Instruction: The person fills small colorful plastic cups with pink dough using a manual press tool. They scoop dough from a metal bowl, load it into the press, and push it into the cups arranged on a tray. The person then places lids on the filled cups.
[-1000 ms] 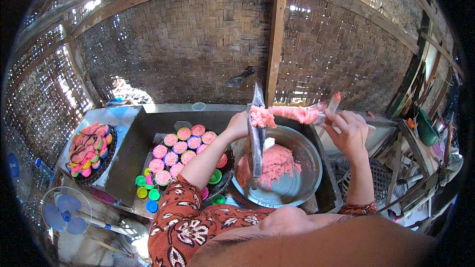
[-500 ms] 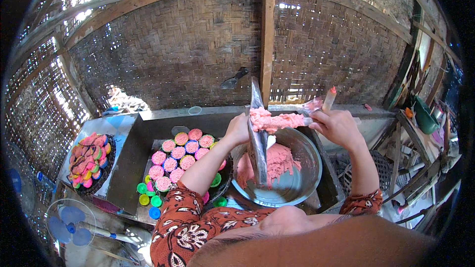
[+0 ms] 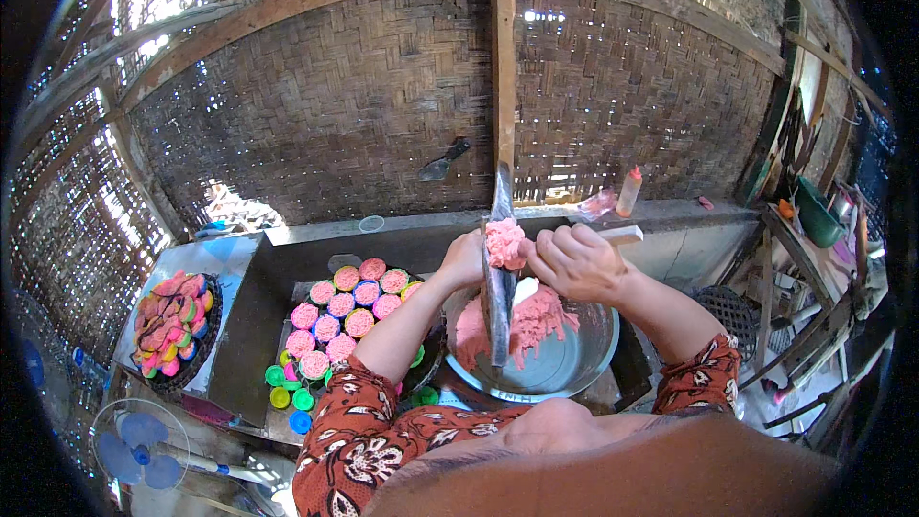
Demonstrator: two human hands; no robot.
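Nearest to us, rust-red patterned sleeves (image 3: 349,464) cover the upper arms, and both bare forearms reach up and inward over a wide metal basin (image 3: 567,364). We see the left forearm slant up to the right, its left hand (image 3: 463,260) grasping a long, narrow, dark board (image 3: 499,321) from the left; most of its fingers are hidden behind it. The board stands nearly upright in our view, over the left part of the basin. The right forearm angles up to the left, elbow out, and the right hand (image 3: 579,263) is clenched, knuckles up, around a tool whose pale handle (image 3: 624,236) juts out to the right. We cannot tell where the tool's other end lies.

The pink dough (image 3: 504,244) sits as a rough, moist, lumpy clump on the board's upper half, between the two hands; we cannot tell whether the right hand touches it. More of it, a ragged, sticky heap (image 3: 544,327), lies in the basin below.

To the left we find small coloured cups (image 3: 340,304) filled with crumbly-topped pink dough, standing close together. Farther off, a red-tipped bottle (image 3: 629,191) stands on the ledge (image 3: 689,215), before the woven wall (image 3: 354,105).
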